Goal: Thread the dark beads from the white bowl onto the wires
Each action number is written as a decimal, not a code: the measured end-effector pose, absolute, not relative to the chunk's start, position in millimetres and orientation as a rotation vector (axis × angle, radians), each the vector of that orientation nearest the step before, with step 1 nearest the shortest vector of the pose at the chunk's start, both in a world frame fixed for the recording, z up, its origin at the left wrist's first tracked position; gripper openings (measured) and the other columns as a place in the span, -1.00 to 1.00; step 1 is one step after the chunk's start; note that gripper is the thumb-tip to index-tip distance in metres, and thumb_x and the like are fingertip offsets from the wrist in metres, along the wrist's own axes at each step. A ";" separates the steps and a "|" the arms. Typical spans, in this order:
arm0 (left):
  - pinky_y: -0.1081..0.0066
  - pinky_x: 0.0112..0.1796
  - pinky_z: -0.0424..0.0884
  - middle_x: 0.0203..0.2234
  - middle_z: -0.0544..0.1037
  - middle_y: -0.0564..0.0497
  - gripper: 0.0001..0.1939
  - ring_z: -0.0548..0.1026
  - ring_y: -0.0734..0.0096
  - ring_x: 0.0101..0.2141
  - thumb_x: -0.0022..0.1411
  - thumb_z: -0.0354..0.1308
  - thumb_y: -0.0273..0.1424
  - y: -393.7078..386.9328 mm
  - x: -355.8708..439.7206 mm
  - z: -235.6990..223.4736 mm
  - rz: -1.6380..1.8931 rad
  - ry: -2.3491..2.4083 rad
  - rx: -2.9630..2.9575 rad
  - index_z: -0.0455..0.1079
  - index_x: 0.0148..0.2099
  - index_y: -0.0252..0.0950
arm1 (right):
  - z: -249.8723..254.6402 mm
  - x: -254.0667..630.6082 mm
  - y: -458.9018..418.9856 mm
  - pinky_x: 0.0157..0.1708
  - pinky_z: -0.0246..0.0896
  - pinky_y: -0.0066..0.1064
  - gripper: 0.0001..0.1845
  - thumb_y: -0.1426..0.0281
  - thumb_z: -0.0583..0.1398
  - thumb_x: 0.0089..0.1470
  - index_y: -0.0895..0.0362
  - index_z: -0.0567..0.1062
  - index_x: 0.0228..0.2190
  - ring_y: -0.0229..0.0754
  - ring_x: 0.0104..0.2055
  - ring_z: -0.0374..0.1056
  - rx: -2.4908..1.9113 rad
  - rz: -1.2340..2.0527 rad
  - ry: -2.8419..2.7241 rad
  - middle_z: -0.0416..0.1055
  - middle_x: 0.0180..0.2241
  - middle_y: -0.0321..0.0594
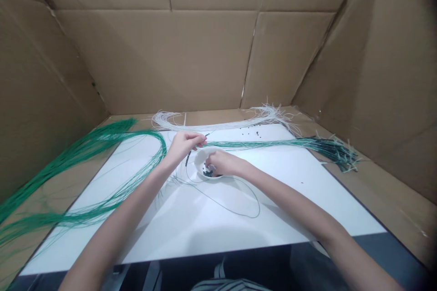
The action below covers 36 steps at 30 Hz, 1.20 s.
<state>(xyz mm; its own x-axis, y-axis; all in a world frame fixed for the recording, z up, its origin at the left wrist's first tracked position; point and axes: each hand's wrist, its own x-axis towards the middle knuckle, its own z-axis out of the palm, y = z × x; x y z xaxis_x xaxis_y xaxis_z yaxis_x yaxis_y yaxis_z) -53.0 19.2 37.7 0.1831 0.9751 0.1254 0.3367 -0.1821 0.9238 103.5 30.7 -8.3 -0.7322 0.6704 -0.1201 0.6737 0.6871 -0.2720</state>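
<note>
My left hand (pixel 187 142) is closed in a pinch on a thin green string, just above the bowl's back rim. Dark beads (pixel 188 159) threaded on the string hang below that hand, and a few more show at its fingertips. The string's loose length (pixel 225 207) loops across the white board in front. My right hand (pixel 220 163) reaches into a small white bowl (pixel 198 163), its fingers curled down at the dark loose beads (pixel 207 173). Whatever lies between those fingertips is hidden.
Long bundles of green strings (pixel 136 191) lie at the left, and another green bundle (pixel 327 148) stretches to the right behind the bowl. White strings (pixel 218 123) lie along the back. Stray beads (pixel 257 134) dot the white board (pixel 290 200). Cardboard walls (pixel 211 59) enclose it.
</note>
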 end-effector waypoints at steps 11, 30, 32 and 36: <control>0.50 -0.45 0.29 -0.46 0.53 -0.07 -0.73 0.42 0.40 -0.43 -0.03 0.06 -0.27 19.2 -53.9 41.5 0.981 1.303 1.730 0.46 -0.44 -0.37 | -6.3 109.2 29.0 -0.55 0.03 -0.48 -0.81 0.56 0.09 -0.21 0.18 0.52 -0.54 -0.15 -0.44 0.33 1.274 -0.157 2.812 0.45 -0.46 -0.11; 0.49 -0.47 0.27 -0.48 0.53 -0.06 -0.72 0.40 0.42 -0.45 -0.03 0.10 -0.23 19.0 -67.4 51.4 1.067 1.277 1.769 0.47 -0.42 -0.35 | 14.1 135.9 42.1 -0.63 0.17 -0.57 -0.82 0.48 0.13 -0.28 0.21 0.49 -0.52 -0.32 -0.57 0.32 1.434 -1.276 2.912 0.42 -0.59 -0.27; 0.48 -0.47 0.27 -0.48 0.53 -0.07 -0.72 0.40 0.41 -0.46 -0.03 0.10 -0.22 19.1 -67.5 51.0 1.058 1.279 1.795 0.47 -0.43 -0.35 | 9.4 134.2 40.8 -0.63 0.18 -0.58 -0.85 0.51 0.14 -0.33 0.22 0.49 -0.57 -0.32 -0.58 0.32 1.464 -1.271 2.876 0.42 -0.62 -0.28; 0.47 -0.47 0.27 -0.47 0.53 -0.06 -0.70 0.41 0.39 -0.44 -0.02 0.07 -0.21 18.3 -67.7 51.2 1.055 1.282 1.856 0.47 -0.45 -0.35 | 9.7 134.1 41.2 -0.64 0.19 -0.57 -0.90 0.53 0.15 -0.35 0.24 0.45 -0.61 -0.35 -0.61 0.30 1.533 -1.392 2.948 0.42 -0.62 -0.27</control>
